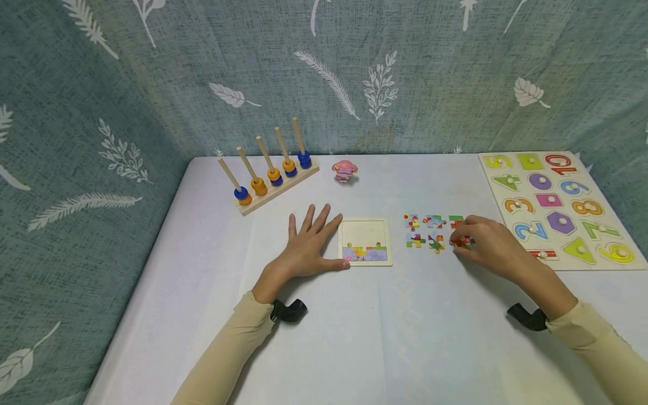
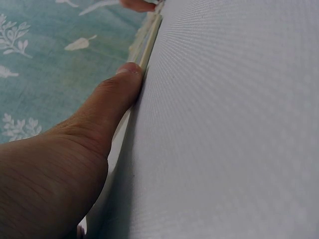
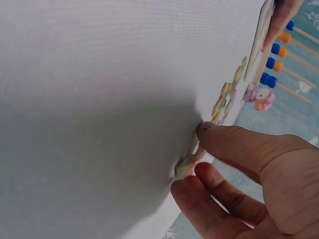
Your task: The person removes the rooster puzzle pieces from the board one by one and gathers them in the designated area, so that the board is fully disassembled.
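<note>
A shallow wooden puzzle tray (image 1: 361, 228) lies flat, with joined jigsaw pieces (image 1: 364, 253) filling its lower part. My left hand (image 1: 311, 247) is spread at the tray's left side, thumb at the lower left corner and fingertips by the upper left. In the left wrist view the thumb (image 2: 112, 94) presses along the tray's edge. To the right of the tray, loose jigsaw pieces (image 1: 416, 241) lie in two rows. At the right end of the lower row, my right hand (image 1: 488, 244) pinches a jigsaw piece (image 3: 185, 166) between thumb and fingers, close over the tabletop.
A number-and-shape peg board (image 1: 549, 199) lies at the right, under part of my right forearm. Behind the tray stand a pink figurine (image 1: 345, 170) and a wooden peg rack (image 1: 278, 188) with blue and orange beads. Patterned cloth (image 1: 283, 73) hangs behind the white table (image 1: 324, 337).
</note>
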The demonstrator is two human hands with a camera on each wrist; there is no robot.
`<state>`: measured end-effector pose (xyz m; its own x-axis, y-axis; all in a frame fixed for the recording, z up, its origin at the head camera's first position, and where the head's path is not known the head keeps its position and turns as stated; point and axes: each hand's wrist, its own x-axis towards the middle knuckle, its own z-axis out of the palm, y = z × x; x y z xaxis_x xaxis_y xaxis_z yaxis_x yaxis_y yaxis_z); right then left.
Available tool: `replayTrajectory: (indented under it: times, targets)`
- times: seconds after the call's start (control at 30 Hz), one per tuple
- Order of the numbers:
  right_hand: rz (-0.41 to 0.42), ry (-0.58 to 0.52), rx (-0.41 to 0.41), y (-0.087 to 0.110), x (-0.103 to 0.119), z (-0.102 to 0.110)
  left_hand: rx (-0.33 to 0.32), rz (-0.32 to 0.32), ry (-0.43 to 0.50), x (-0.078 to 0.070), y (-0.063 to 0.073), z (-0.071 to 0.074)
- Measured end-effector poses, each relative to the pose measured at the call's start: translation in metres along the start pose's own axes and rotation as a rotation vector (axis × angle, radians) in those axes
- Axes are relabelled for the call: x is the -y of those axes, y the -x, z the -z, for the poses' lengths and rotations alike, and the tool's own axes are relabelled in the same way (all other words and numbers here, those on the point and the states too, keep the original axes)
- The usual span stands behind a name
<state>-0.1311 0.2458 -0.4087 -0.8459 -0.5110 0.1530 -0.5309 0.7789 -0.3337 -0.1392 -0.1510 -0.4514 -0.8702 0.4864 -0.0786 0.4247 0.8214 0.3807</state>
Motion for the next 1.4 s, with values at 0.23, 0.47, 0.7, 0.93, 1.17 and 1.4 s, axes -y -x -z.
replayTrajectory:
  times: [0.23,0.47,0.7,0.93,1.17,1.4]
  targets:
    - [0.009,-0.011,0.004,0.000,-0.001,-0.001,-0.005,-0.004,0.003,0.000,0.001,0.001]
    - [0.004,-0.012,-0.009,0.003,-0.002,-0.003,-0.004,0.000,-0.003,0.000,0.000,0.000]
    - [0.008,-0.013,-0.037,0.002,0.004,-0.002,-0.007,-0.002,0.001,0.000,0.000,0.000]
    - [0.015,-0.029,-0.023,-0.009,0.018,0.001,0.000,-0.004,0.012,0.001,0.000,0.000]
    - [0.020,-0.062,-0.021,-0.023,0.034,-0.001,0.007,-0.007,-0.002,0.002,0.000,0.000]
    - [0.055,-0.089,-0.010,-0.038,0.050,-0.007,-0.002,-0.006,-0.005,0.001,-0.001,-0.001]
